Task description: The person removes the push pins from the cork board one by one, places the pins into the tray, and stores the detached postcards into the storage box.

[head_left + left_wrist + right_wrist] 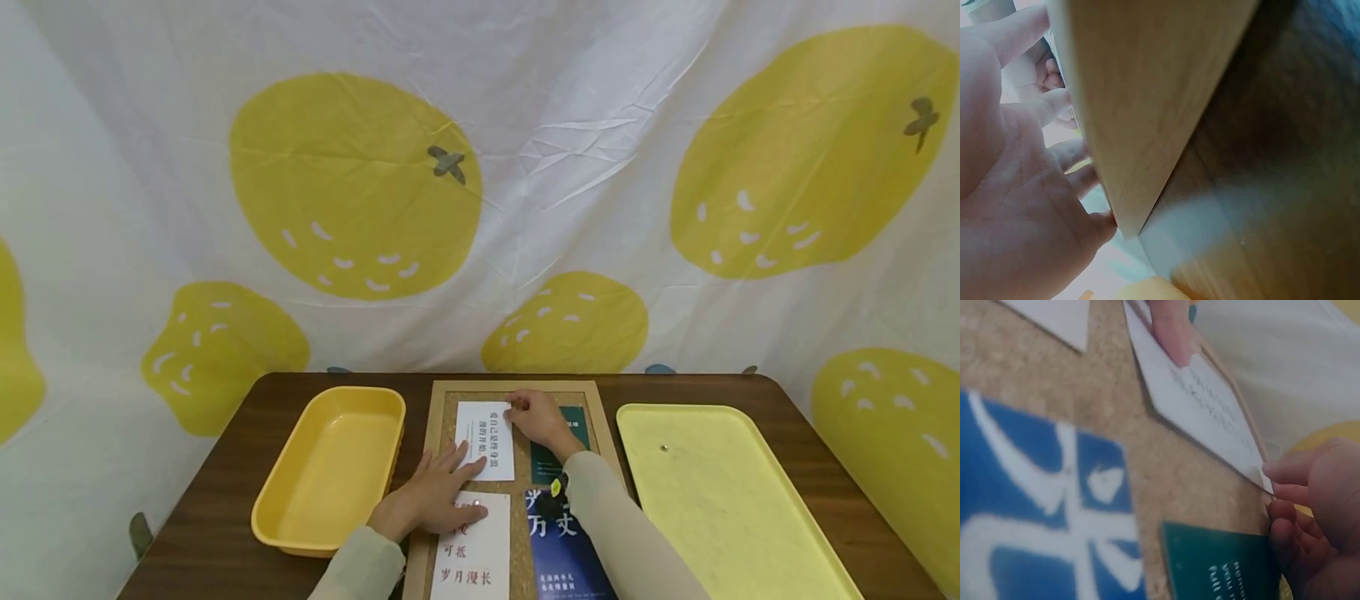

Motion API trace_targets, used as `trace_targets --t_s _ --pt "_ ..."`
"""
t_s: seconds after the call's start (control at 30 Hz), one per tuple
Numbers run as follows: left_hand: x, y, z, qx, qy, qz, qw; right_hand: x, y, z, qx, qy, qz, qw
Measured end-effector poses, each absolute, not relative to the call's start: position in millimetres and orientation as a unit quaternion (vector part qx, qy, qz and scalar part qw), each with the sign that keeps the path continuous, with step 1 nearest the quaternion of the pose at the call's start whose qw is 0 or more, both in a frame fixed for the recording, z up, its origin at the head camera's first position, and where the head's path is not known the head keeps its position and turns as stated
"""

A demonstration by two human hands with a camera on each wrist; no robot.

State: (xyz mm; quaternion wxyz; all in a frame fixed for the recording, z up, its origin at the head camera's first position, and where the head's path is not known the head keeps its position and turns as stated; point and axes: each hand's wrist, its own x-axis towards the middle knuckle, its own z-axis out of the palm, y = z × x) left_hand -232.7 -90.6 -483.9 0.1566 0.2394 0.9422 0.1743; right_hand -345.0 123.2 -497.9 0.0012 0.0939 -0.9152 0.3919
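White card [489, 442] lies on the framed corkboard [480, 387], upper left. Right hand [542, 418]: fingers curled, tips touching the card's upper right corner; we cannot tell whether they pinch it. Left hand [442, 497]: fingers spread, gripping nothing, fingertips on the card's lower left, thumb on the red-lettered card [480, 558] below. We read, sideways, 爱自己是终身浪漫的开始; in red, 可抵 / 岁月漫长, upper lines partly covered; 万丈 on the blue card [562, 554]. Green card [546, 468]: print too small.

Rough cork board [1110, 394], smooth wood frame [480, 386], matt paper card [491, 457], smooth plastic basin [330, 458]; creased cloth backdrop [570, 150]
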Motion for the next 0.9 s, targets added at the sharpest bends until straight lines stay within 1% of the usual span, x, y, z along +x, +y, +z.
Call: trace_targets --t_s 0.17,0.53,0.9 --pt "-232.7 -90.6 -482.6 0.237 0.945 0.167 0.153 -345.4 120.5 -492.9 0.101 -0.919 0.381 -0.007" --pt "-232.4 -90.4 -481.1 0.238 0.944 0.168 0.157 -343.5 110.3 -483.2 0.069 -0.917 0.389 -0.045" --pt "-232.7 -90.4 -480.3 0.235 0.943 0.168 0.163 -345.2 106.5 -487.4 0.048 -0.900 0.431 -0.042"
